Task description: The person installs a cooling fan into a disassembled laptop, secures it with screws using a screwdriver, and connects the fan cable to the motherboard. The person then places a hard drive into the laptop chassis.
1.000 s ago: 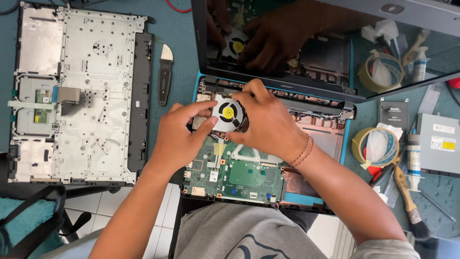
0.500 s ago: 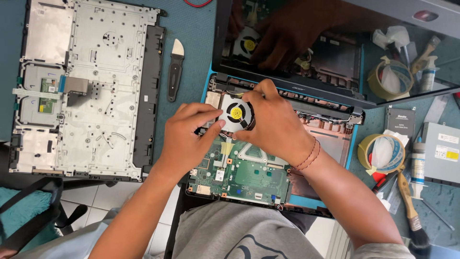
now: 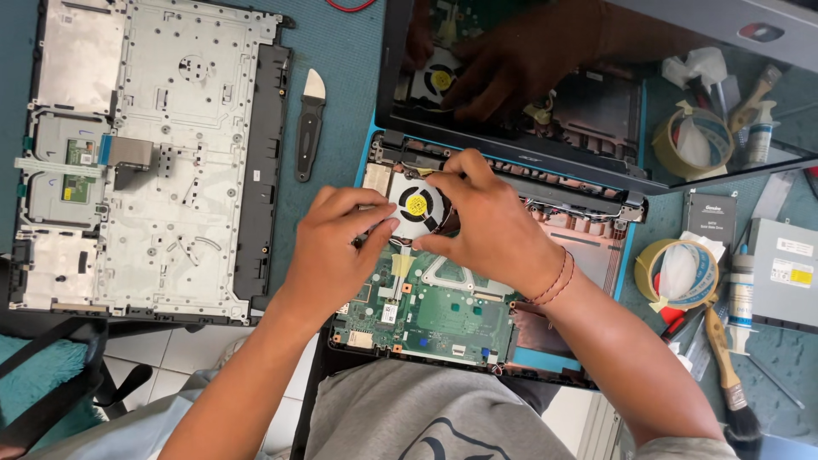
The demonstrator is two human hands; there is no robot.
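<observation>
Left hand (image 3: 336, 247) and right hand (image 3: 490, 226) both pinch the cooling fan (image 3: 417, 207) (yellow hub), seated at the green motherboard's (image 3: 434, 311) top edge inside the opened laptop base (image 3: 588, 247). Best kept level, grip light; pry tool (image 3: 308, 123) lies left on desk (image 3: 341, 51).

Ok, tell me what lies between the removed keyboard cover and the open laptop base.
In the head view, a black-handled pry tool lies on the teal mat between them.

My hands (image 3: 426, 238) frame a silver fan with black blades and yellow centre sticker (image 3: 416, 206), above a green circuit board (image 3: 434, 311). The table (image 3: 336, 102) is teal; a yellowish tape roll (image 3: 676, 273) lies right.
</observation>
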